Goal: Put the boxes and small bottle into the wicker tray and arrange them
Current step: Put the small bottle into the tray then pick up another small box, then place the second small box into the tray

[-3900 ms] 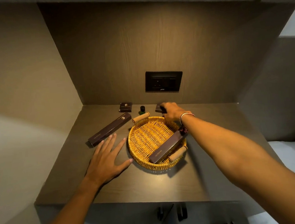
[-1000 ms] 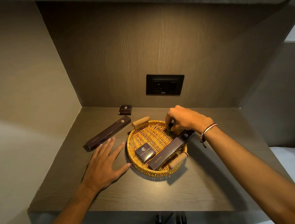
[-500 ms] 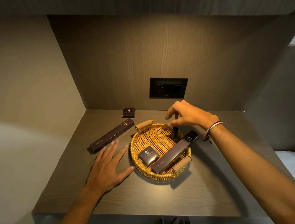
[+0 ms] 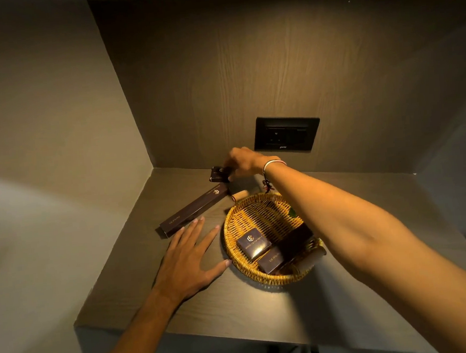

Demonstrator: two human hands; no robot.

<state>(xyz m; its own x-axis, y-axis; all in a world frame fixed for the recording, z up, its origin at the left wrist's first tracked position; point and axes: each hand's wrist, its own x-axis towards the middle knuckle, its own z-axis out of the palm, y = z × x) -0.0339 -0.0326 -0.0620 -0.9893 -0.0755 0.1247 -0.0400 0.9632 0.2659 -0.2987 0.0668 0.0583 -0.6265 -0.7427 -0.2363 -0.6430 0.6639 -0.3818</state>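
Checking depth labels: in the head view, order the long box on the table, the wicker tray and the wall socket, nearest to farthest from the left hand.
1. Long box: on the table, just past the left hand's fingers.
2. Wicker tray: to its right, rim near the thumb; too close to call against the box.
3. Wall socket: on the back wall, clearly farthest.

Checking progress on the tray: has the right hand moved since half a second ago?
Yes. The right hand has moved left, away from the wall socket, and now grips the small box behind the wicker tray.

Dim warm overhead light, wide-angle edge distortion
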